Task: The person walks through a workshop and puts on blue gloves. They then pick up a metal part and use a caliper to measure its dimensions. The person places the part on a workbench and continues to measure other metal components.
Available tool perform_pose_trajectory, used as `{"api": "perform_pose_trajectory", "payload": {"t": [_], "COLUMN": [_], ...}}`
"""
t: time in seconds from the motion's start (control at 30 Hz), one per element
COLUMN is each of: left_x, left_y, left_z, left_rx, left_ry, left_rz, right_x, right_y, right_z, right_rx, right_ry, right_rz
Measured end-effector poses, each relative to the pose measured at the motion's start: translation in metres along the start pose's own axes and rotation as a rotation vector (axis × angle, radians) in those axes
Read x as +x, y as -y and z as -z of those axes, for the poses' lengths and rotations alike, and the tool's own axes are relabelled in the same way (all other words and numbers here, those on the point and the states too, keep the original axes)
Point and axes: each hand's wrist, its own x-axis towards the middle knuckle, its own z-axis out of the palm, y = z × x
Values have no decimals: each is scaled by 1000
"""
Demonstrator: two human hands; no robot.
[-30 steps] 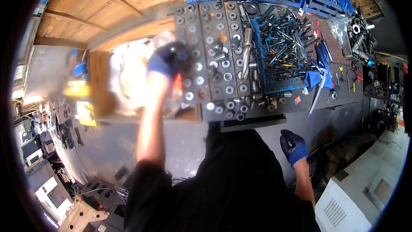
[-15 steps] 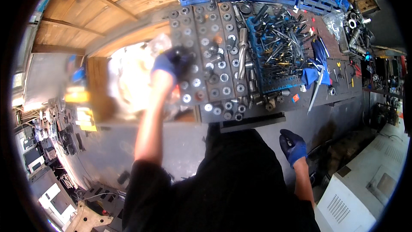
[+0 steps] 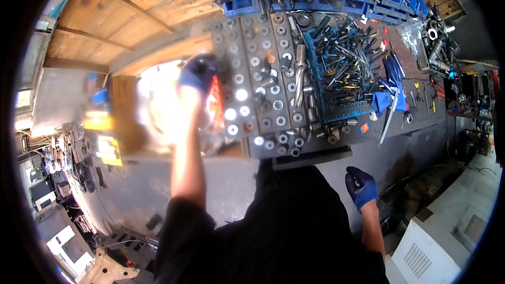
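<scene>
My left hand (image 3: 198, 75), in a blue and black glove, is smeared by motion beside the left edge of a metal rack (image 3: 251, 106). Round steel collets (image 3: 280, 121) sit in rows of holes in that rack. Whether the left fingers hold anything is hidden by the blur. Below the bench front, on the right, hangs my right hand (image 3: 361, 188), gloved the same way. Its fingers are curled in, and a small pale spot shows between them, too small to name. A long fluted cutter (image 3: 300, 76) lies along the rack's right side.
A blue tray (image 3: 344, 113) heaped with drill bits and cutters stands right of the rack. Beyond it lie a caliper (image 3: 389, 117) and a blue cloth (image 3: 381, 103). Blue bins (image 3: 289, 2) line the back. A white machine cabinet (image 3: 428, 250) stands at lower right.
My left hand has moved left, off the collets to the rack's left edge. The view has shifted slightly. My right hand keeps its curled shape below the bench.
</scene>
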Motion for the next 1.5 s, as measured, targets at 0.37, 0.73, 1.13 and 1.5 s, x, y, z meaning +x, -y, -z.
{"api": "perform_pose_trajectory", "payload": {"t": [0.37, 0.73, 1.13, 1.5], "left_x": [88, 132, 144, 105], "left_y": [18, 21, 4, 36], "left_z": [-18, -31, 17, 17], "left_rx": [12, -58, 20, -50], "left_ry": [-165, 46, -22, 109], "left_rz": [3, -2, -113, -81], "right_x": [-1, -1, -11, 1], "right_y": [-7, -2, -17, -21], "right_z": [0, 1, -6, -8], "right_rx": [-7, 25, 58, 43], "right_ry": [-31, -24, -69, -74], "right_rz": [34, -57, -80, 18]}}
